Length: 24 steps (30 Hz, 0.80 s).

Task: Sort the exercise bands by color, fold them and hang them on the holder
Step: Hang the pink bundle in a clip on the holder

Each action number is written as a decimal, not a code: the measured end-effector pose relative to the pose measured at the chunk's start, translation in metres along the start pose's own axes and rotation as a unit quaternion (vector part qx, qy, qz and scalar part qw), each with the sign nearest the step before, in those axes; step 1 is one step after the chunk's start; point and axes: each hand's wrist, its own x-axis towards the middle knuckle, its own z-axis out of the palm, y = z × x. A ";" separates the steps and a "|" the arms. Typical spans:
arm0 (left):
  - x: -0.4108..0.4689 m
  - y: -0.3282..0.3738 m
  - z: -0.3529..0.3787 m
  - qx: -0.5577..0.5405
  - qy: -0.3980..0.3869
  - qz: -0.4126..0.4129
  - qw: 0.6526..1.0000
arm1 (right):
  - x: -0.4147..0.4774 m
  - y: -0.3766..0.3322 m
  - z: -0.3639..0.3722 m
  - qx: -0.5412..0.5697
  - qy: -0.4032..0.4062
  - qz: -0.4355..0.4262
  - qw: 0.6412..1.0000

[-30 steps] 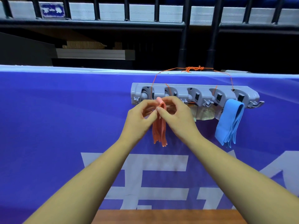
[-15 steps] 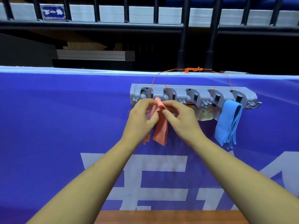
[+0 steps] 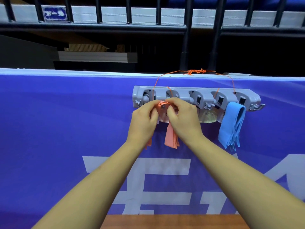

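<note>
A grey holder (image 3: 194, 92) with several hooks hangs by an orange string (image 3: 196, 71) on a blue banner. My left hand (image 3: 143, 121) and my right hand (image 3: 183, 119) both pinch the folded top of the orange bands (image 3: 170, 138) right under the holder's left part, at its lower edge. The bands' ends dangle below my hands, and a second strip shows beside my left wrist. Folded blue bands (image 3: 231, 126) hang from a hook at the holder's right end. My fingers hide the hook behind the orange bands.
A blue banner (image 3: 66, 129) with large white characters covers the barrier in front of me. Black railings (image 3: 99, 27) run above and behind it. A clear plastic piece (image 3: 207, 117) hangs under the holder's middle. A wooden surface (image 3: 165, 222) shows at the bottom edge.
Both hands have lifted the orange bands up against the holder's lower edge. The bands have spread, with a strip now hanging on each side of my left hand.
</note>
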 end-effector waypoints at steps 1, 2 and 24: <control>-0.001 -0.002 0.001 0.010 -0.006 0.011 1.000 | -0.001 0.001 0.001 -0.003 -0.011 -0.001 1.000; -0.001 -0.003 0.001 0.016 -0.011 0.021 1.000 | -0.002 0.001 0.000 0.001 -0.020 0.000 1.000; -0.001 -0.004 0.004 0.015 -0.011 0.008 1.000 | -0.005 0.009 0.001 0.008 -0.028 0.007 1.000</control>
